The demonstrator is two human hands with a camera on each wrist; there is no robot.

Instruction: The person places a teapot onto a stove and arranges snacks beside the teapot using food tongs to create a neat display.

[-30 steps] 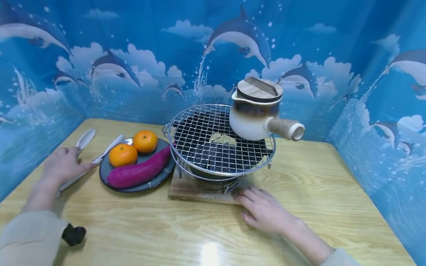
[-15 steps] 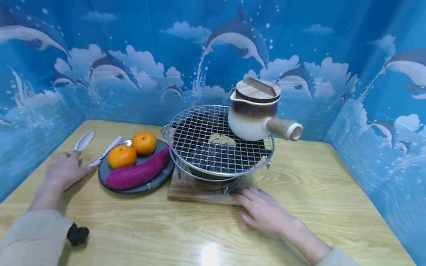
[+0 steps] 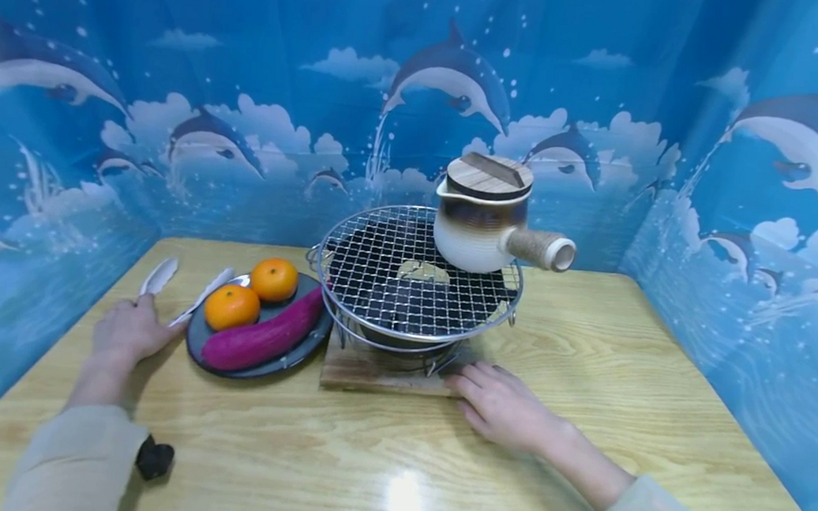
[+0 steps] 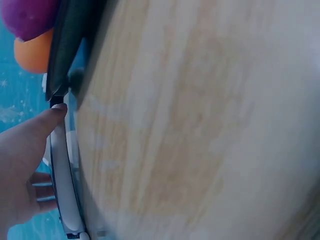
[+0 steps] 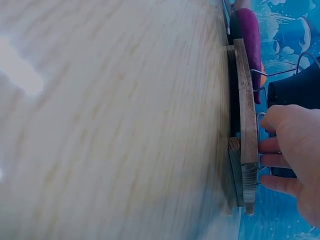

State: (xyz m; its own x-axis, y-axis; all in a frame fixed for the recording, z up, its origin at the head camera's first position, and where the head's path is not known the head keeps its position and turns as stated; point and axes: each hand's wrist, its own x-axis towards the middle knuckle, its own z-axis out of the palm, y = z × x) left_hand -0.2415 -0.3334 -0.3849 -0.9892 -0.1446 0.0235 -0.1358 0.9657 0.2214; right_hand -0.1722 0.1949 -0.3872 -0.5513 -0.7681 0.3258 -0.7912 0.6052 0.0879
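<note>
My left hand (image 3: 129, 331) is at the metal tongs (image 3: 160, 276), thumb on the arm beside the plate and fingers at the other arm. In the left wrist view the thumb presses one tong arm (image 4: 65, 175), with fingertips showing behind it. The tongs' tips are spread; their rear end is hidden. My right hand (image 3: 501, 404) rests its fingers on the right front corner of a wooden board (image 3: 372, 376). From the right wrist view, the fingertips touch the board's (image 5: 246, 110) top face. A round wire grill rack (image 3: 405, 307) stands over a dark stove on this board.
A dark plate (image 3: 291, 356) holds two oranges (image 3: 232, 307) and a long purple vegetable (image 3: 264, 342), left of the stove. On the rack's right rear sits a lidded side-handled pot (image 3: 475, 228), its handle jutting right. Dolphin-printed curtains (image 3: 288, 41) enclose the wooden table (image 3: 281, 452).
My left hand has shifted slightly right over the tongs, covering their rear end. The right hand stays at the board's corner. The whole head view has drifted slightly.
</note>
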